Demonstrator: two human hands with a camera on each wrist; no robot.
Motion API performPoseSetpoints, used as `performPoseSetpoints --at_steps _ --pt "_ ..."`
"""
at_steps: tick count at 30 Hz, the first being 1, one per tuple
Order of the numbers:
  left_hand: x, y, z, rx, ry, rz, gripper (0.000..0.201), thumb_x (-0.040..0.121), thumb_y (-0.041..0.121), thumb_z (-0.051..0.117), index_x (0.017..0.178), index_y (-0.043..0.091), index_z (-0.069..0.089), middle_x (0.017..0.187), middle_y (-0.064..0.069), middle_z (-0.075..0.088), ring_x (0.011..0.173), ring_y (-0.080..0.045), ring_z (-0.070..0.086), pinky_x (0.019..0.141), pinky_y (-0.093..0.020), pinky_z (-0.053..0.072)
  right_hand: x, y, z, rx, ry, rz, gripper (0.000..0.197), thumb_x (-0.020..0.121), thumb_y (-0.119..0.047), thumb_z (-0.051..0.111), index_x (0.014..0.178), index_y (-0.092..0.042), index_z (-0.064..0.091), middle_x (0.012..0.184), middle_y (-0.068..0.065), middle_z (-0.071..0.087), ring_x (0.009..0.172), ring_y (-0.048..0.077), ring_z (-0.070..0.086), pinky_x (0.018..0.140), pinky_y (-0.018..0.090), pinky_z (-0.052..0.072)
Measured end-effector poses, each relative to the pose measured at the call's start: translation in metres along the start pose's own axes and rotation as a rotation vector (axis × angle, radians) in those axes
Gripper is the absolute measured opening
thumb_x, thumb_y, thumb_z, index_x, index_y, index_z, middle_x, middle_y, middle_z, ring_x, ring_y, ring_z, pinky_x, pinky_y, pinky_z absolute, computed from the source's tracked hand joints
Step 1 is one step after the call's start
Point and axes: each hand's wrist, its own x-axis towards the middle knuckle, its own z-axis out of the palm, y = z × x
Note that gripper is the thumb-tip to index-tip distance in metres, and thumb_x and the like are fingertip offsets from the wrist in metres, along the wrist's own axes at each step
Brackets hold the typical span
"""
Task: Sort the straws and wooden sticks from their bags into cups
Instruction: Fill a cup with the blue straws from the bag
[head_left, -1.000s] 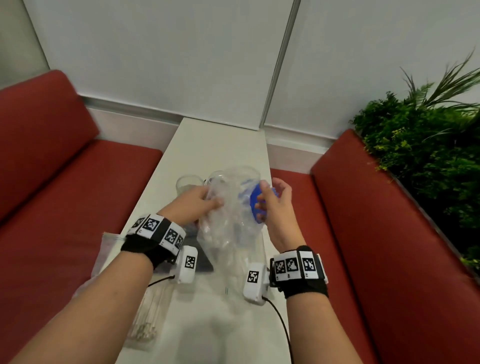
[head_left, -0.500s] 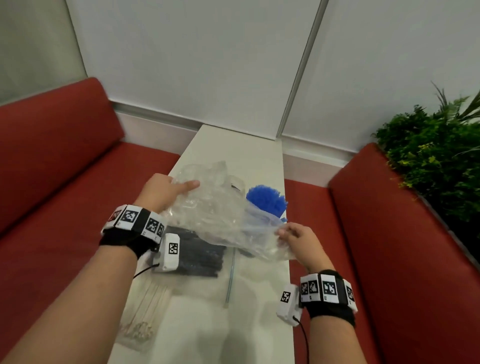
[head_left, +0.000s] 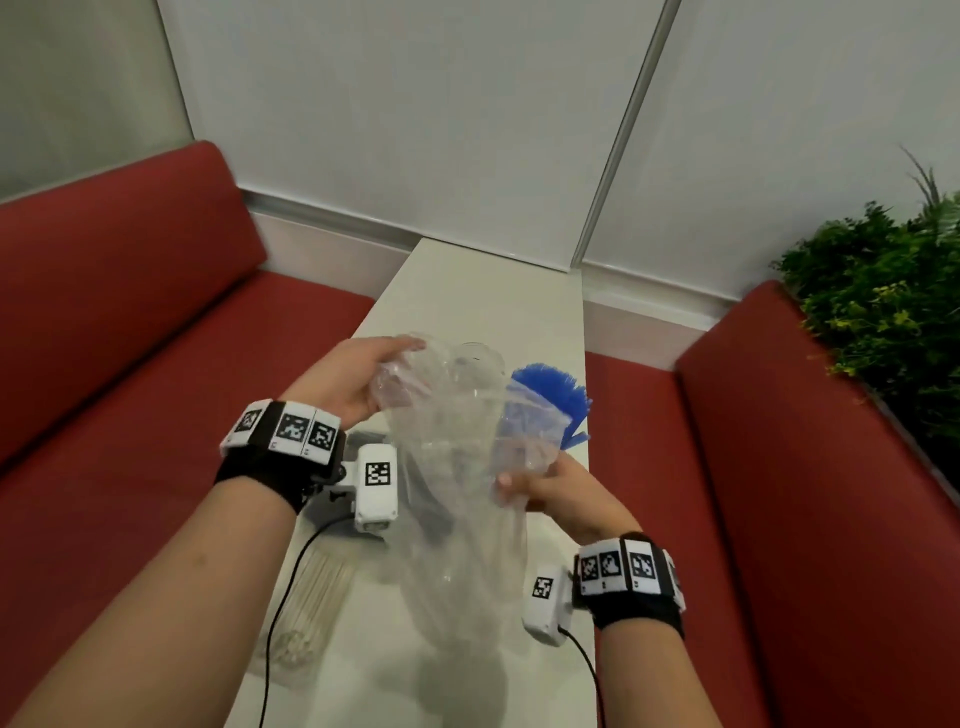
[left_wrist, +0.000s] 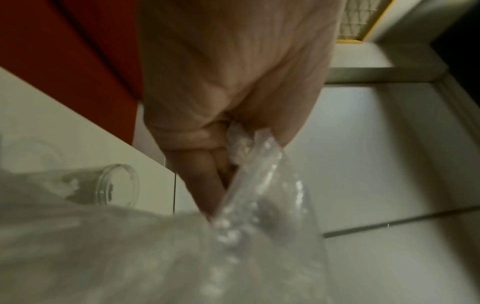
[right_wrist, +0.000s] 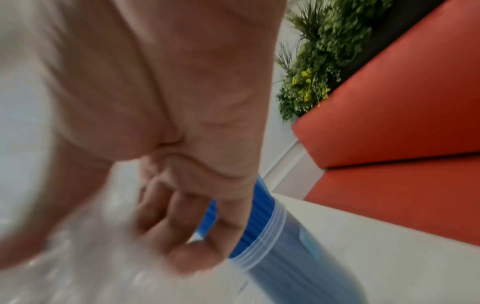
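Clear plastic bag (head_left: 457, 467) held above the white tabletop (head_left: 483, 291), its long axis running from far-left down to near, slack end drooping toward the viewer. Left hand (head_left: 353, 382) pinches the far upper end; right hand (head_left: 561, 493) pinches its right edge. Blue straws (head_left: 550, 389) stand upright in a clear cup (right_wrist: 298, 242) at the right edge, tips up. An empty glass cup (left_wrist: 114, 185) stands behind the bag.
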Motion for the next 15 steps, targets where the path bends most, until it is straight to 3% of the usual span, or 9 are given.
performPoseSetpoints --at_steps 3,5,6,8,10,12,15 --pt "0.005 0.009 -0.009 -0.167 0.144 0.05 0.032 0.09 0.015 0.065 0.118 0.0 0.066 0.095 -0.013 0.069 0.071 -0.023 0.07 0.067 -0.033 0.061 0.006 -0.002 0.001 0.122 0.253 -0.031 0.02 0.081 -0.023 0.083 0.096 -0.01 0.078 0.102 0.015 0.077 0.089 0.031 0.07 0.075 0.037 0.06" --pt "0.002 0.014 -0.018 -0.456 0.129 0.118 0.041 0.091 0.036 0.064 0.121 0.008 0.062 0.1 -0.009 0.069 0.088 -0.022 0.069 0.093 -0.037 0.054 0.005 -0.006 -0.006 0.257 0.323 -0.082 0.015 0.088 -0.025 0.073 0.09 -0.01 0.075 0.096 0.008 0.074 0.084 0.025 0.065 0.069 0.034 0.054" --pt "0.001 0.013 -0.021 -0.515 0.095 0.168 0.051 0.091 0.05 0.06 0.128 0.016 0.055 0.111 -0.007 0.069 0.101 -0.023 0.067 0.098 -0.046 0.049 0.005 -0.01 -0.008 0.314 0.334 -0.101 0.017 0.091 -0.029 0.068 0.087 -0.015 0.076 0.093 0.002 0.075 0.081 0.02 0.066 0.068 0.033 0.054" --pt "-0.003 0.006 -0.019 -0.317 -0.023 0.191 0.077 0.083 0.074 0.049 0.146 0.032 0.034 0.134 -0.003 0.06 0.12 -0.027 0.06 0.096 -0.059 0.046 0.006 -0.019 -0.01 0.424 0.335 -0.112 0.023 0.092 -0.039 0.062 0.089 -0.023 0.078 0.097 -0.001 0.077 0.082 0.016 0.071 0.071 0.034 0.057" --pt "-0.007 -0.011 -0.008 0.033 -0.2 0.069 0.095 0.072 0.081 0.053 0.15 0.035 0.025 0.142 -0.005 0.053 0.125 -0.03 0.056 0.1 -0.061 0.043 0.009 -0.032 -0.007 0.473 0.383 -0.133 0.029 0.098 -0.042 0.058 0.105 -0.019 0.074 0.113 0.008 0.075 0.097 0.025 0.072 0.086 0.045 0.058" --pt "-0.009 -0.028 0.005 0.328 -0.316 -0.046 0.097 0.07 0.074 0.066 0.148 0.03 0.029 0.136 -0.005 0.058 0.119 -0.025 0.061 0.102 -0.056 0.045 0.01 -0.041 -0.004 0.466 0.435 -0.181 0.032 0.105 -0.041 0.052 0.115 -0.016 0.07 0.121 0.011 0.074 0.108 0.031 0.071 0.098 0.05 0.056" --pt "-0.004 -0.042 0.015 0.548 -0.306 0.02 0.079 0.072 0.063 0.074 0.133 0.016 0.053 0.125 -0.007 0.064 0.114 -0.021 0.062 0.106 -0.05 0.043 0.007 -0.047 -0.002 0.514 0.402 -0.193 0.035 0.101 -0.047 0.056 0.119 -0.021 0.072 0.124 0.011 0.073 0.114 0.031 0.071 0.098 0.05 0.058"
